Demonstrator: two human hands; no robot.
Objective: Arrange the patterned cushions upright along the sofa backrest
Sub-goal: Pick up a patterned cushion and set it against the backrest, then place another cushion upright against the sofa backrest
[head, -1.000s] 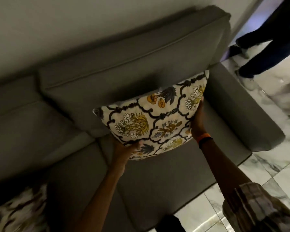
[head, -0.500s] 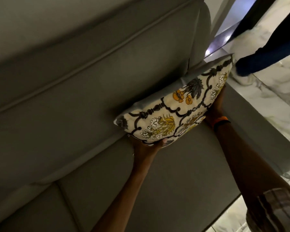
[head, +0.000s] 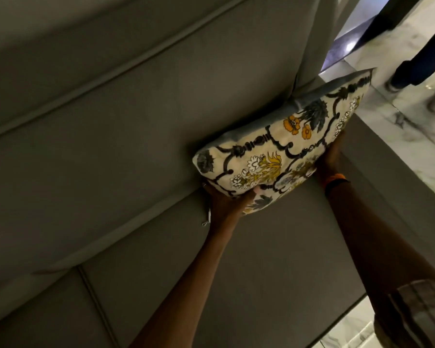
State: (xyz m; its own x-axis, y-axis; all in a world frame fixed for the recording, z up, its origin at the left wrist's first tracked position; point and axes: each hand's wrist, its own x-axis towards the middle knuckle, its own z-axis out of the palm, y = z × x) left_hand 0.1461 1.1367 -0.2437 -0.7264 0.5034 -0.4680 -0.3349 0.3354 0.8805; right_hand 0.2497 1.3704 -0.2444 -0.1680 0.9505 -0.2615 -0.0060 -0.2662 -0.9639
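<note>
Both arms reach far forward. The left hand (head: 225, 200) cups upward, fingers curled in a grip; the right hand (head: 330, 156) presses palm-inward, orange band at its wrist.

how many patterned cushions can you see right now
1. The floral cushion is held by the left hand and right hand against the sofa backrest beside the armrest. Others may lie outside the view.

Nothing here can be read — the patterned cushion (head: 281, 151) carries only flowers and dark scrollwork, no letters, labels, brands or numbers.
</note>
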